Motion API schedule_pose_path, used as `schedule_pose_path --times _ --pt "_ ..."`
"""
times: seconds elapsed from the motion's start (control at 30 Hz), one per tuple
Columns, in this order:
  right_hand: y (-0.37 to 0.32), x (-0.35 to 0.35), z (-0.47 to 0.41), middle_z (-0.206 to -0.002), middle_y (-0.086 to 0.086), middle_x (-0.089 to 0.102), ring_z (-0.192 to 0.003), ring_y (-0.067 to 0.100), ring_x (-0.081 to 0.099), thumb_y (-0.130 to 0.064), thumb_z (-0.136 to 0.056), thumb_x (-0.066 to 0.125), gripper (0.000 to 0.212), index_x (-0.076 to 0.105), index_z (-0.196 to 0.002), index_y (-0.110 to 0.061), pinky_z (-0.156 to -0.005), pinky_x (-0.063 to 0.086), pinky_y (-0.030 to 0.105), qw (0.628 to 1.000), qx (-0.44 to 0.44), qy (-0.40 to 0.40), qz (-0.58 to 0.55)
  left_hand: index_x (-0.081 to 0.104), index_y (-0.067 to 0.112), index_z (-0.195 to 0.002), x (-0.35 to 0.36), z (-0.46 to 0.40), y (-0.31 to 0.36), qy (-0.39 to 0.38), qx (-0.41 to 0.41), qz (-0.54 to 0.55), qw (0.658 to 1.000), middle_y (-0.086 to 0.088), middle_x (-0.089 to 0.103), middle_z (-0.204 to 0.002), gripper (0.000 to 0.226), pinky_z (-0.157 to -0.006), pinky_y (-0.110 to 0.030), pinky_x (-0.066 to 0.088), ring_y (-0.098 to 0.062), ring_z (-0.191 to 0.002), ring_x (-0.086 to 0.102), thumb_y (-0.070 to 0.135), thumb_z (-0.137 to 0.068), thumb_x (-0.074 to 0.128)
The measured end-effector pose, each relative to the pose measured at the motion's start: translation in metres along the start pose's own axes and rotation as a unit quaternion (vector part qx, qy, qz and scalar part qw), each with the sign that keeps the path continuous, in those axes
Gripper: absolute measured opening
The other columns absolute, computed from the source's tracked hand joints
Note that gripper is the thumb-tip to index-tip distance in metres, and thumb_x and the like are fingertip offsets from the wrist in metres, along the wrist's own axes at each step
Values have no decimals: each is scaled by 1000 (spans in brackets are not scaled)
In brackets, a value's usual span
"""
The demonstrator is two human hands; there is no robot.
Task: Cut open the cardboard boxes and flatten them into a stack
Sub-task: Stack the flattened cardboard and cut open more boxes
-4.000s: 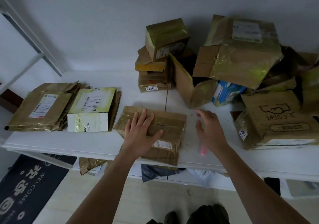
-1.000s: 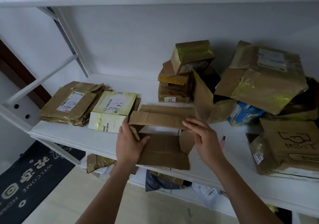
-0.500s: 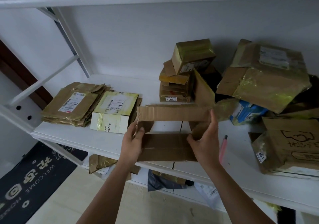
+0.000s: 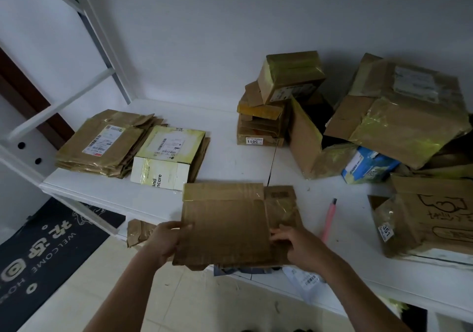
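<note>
Left hand (image 4: 163,242) is gripping the left edge of the flattened box (image 4: 225,229), thumb on top, fingers underneath. Right hand (image 4: 297,246) is pinching the box's right side with curled fingers. Box is lying collapsed at the front edge of the shelf (image 4: 230,157), overhanging it a bit, panels folded flat. Pink cutter (image 4: 329,220) is lying idle just right of it.

Progress, judging: this box looks cut and flattened, not yet stacked. Two flat stacks are sitting at left: brown stack (image 4: 102,145) and white-box stack (image 4: 169,157). Pile of boxes (image 4: 384,127) at right is waiting uncut, several of them, so most work is remaining.
</note>
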State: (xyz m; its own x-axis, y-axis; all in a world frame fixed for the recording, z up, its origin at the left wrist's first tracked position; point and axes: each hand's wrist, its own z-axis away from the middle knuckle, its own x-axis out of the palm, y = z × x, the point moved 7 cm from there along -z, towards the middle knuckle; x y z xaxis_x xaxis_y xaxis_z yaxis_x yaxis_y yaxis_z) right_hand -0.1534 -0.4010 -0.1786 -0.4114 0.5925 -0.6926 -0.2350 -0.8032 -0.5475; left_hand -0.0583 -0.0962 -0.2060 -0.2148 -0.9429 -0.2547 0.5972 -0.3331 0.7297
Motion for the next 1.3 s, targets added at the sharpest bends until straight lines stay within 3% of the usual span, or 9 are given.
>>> schedule_pose_path --times 0.2,0.37,0.5,0.6,0.73,0.93,1.07,1.2,1.3 --pt "-6 15 -17 -148 -10 26 -136 15 33 -52 -97 39 52 35 -146 -38 -105 38 41 997 25 35 57 65 -2 -118 8 -1 -1 130 -8 -162 978 -15 67 -106 33 -85 -42 54 -27 -88 59 12 -88 70" --pt "-6 58 -21 -161 3 -26 -149 28 -12 -59 -100 25 76 -19 -153 -26 -120 1 56 973 48 29 223 59 0 -124 6 4 1 123 -21 -112 986 -16 64 -110 36 -90 -44 53 -31 -98 61 9 -90 65" --pt "-11 42 -16 -161 -4 -18 -149 27 -8 -57 -98 37 77 -8 -155 -32 -120 5 54 980 65 51 179 61 9 -106 2 15 9 47 -20 67 996 -13 65 -109 12 -62 -31 52 -25 -89 62 4 -96 57" --pt "-37 16 1 -161 2 -12 -147 33 -5 -50 -95 51 80 2 -155 -34 -119 8 58 970 48 203 125 61 11 -87 -4 23 24 40 9 152 988 -10 71 -87 12 -49 -25 52 -22 -73 67 1 -94 59" --pt "-78 -19 30 -162 16 -7 -146 39 2 -42 -90 64 81 19 -155 -26 -114 24 62 909 0 417 -15 58 6 -93 -4 24 40 28 13 300 953 -17 68 -104 8 -73 -42 56 -32 -93 65 -1 -95 56" --pt "-117 -34 15 -164 3 0 -141 12 31 -34 -89 67 96 -8 -148 -47 -106 45 29 876 -106 302 -361 59 2 -114 36 47 51 -75 14 408 910 -15 60 -115 19 -85 -41 49 -28 -92 58 5 -98 50" --pt "-131 -46 6 -161 0 20 -140 11 32 -1 -89 65 92 9 -153 -38 -97 35 3 877 -101 318 -347 60 3 -121 39 60 49 -70 25 398 914 -15 68 -114 27 -99 -44 49 -31 -103 62 5 -94 56" --pt "-143 -50 -6 -153 -13 28 -136 0 26 4 -89 63 87 22 -149 -43 -90 33 -3 884 -103 288 -354 63 5 -109 -11 54 42 17 22 420 907 -9 70 -99 16 -74 -34 60 -21 -84 69 10 -94 63" --pt "-163 -45 -12 -139 -22 33 -126 -12 32 3 -87 66 79 33 -144 -40 -77 31 -10 897 -117 276 -325 61 -1 -117 -59 44 34 52 40 431 900 -16 70 -108 23 -88 -44 58 -30 -97 68 4 -95 60"
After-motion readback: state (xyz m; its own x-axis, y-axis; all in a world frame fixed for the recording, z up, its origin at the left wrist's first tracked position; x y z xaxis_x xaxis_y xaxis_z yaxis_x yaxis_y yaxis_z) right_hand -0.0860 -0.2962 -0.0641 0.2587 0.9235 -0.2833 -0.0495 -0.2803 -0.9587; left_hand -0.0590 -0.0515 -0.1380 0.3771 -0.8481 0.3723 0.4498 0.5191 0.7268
